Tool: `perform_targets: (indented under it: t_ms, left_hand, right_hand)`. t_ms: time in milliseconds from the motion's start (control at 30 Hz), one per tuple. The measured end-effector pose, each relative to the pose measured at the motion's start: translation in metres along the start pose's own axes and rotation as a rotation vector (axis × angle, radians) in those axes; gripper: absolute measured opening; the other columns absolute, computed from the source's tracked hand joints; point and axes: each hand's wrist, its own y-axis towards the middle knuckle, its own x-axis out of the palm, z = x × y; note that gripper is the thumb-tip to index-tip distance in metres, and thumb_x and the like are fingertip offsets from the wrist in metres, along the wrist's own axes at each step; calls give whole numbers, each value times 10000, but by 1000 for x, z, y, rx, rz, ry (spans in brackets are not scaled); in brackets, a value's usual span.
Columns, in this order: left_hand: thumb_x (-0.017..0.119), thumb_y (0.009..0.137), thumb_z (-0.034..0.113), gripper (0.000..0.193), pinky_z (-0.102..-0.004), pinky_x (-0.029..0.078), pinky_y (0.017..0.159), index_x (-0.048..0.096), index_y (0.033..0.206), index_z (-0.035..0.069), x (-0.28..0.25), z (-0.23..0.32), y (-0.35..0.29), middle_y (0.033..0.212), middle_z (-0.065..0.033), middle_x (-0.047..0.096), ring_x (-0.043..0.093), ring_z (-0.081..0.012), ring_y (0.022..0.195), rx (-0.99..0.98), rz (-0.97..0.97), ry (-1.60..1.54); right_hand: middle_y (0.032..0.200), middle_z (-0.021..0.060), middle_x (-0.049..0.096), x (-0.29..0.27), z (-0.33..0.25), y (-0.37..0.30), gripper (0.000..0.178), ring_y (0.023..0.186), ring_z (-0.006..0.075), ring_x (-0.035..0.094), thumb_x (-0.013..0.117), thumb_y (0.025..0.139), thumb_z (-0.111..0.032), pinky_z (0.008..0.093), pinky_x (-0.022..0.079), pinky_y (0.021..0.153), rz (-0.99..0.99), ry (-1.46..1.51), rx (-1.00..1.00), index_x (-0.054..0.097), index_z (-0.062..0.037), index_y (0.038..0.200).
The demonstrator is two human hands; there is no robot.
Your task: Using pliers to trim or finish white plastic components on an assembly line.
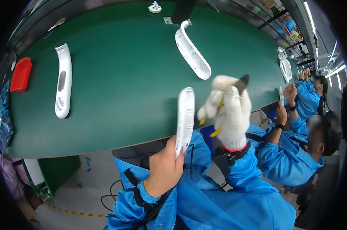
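In my bare left hand (164, 168) is a long white plastic shell half (186, 115), gripped by its lower end and held upright at the table's near edge. My right hand (232, 111), in a white knit glove, is closed around yellow-handled pliers (215, 132). Their dark tip points up and right past my fingers, and the glove hides most of the tool. The pliers are apart from the shell. Beyond my hands lies another white shell (194, 57), its hollow ribbed side showing. Farther left rests a white handle-shaped shell (63, 82) with a grey oval inset.
A red tray (21, 74) and a clear bag of blue pieces (4, 119) sit at the left of the green table (116, 115). A dark post (183, 11) rises at the far side. At right, co-workers in blue handle white parts (285, 67).
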Motion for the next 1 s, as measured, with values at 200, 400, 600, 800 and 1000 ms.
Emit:
perform_targets:
  t_ms: [200,400,600,800,1000]
  left_hand:
    - [722,688,44,498,-376,477,626,602,1164,-42,-16,22,2,859,-140,638,620,-288,685,343,140,642]
    - [728,698,65,505,-365,474,642,600,1175,-37,-25,20,8,868,-126,638,615,-259,712,427,153,721]
    - [691,714,57,481,-367,473,662,600,1180,-18,-41,21,21,874,-110,630,613,-253,723,493,54,786]
    - [629,700,-8,367,-411,474,687,630,1066,10,-86,30,61,870,-126,595,598,-315,800,457,103,797]
    - [609,727,-29,296,-434,452,749,640,1020,-7,-123,29,125,898,-139,578,570,-343,847,475,189,907]
  right_hand:
    - [1172,155,654,-18,3,-1,629,919,169,658,693,877,-318,296,562,802,-206,-128,14,487,26,1361]
    - [1129,211,657,-23,13,-9,583,1035,241,662,663,869,-235,348,561,871,-198,-9,8,483,68,1333]
    - [1099,220,650,-23,13,2,481,878,234,672,595,912,-190,343,584,769,-95,34,-18,491,70,1304]
    - [976,168,620,-47,-12,45,320,599,146,565,475,1029,-189,351,570,556,68,50,-58,518,59,1227]
    - [859,86,617,-98,15,90,259,596,138,556,504,1023,-191,364,527,546,204,115,93,548,7,1183]
